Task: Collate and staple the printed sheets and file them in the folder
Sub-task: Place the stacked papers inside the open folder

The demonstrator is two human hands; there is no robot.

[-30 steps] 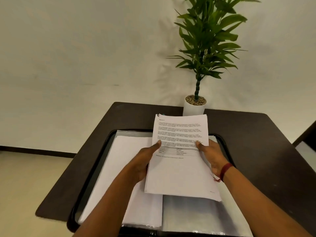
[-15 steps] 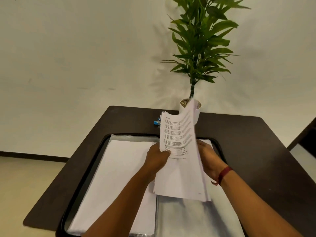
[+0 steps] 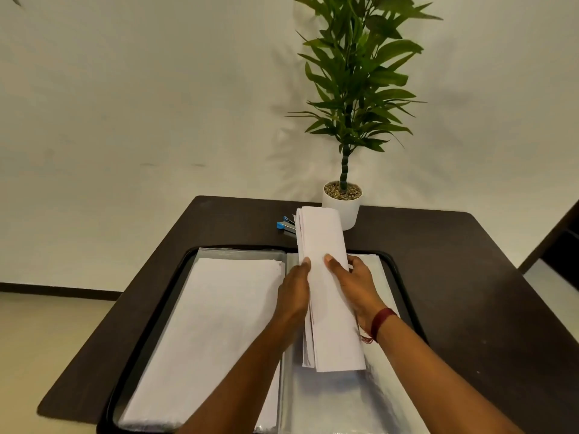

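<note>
Both of my hands hold a stack of printed sheets (image 3: 329, 296) on its edge above the open black folder (image 3: 147, 333), blank back side up. My left hand (image 3: 294, 292) grips the stack's left side with the thumb on top. My right hand (image 3: 354, 286) grips its right side, a dark red band at the wrist. White sheets (image 3: 216, 324) lie on the folder's left half under clear sleeves. The right half shows shiny plastic sleeves (image 3: 338, 399). A blue stapler (image 3: 285, 226) lies on the table beyond the folder, partly hidden by the stack.
The folder sits on a dark brown table (image 3: 470, 292) against a pale wall. A potted green plant in a white pot (image 3: 343, 208) stands at the table's back edge, just behind the stack's far end. Floor shows at the left.
The stack went from lying flat, text side up, to standing on its edge with the blank back showing. Both hands turned with it; the stapler came into view.
</note>
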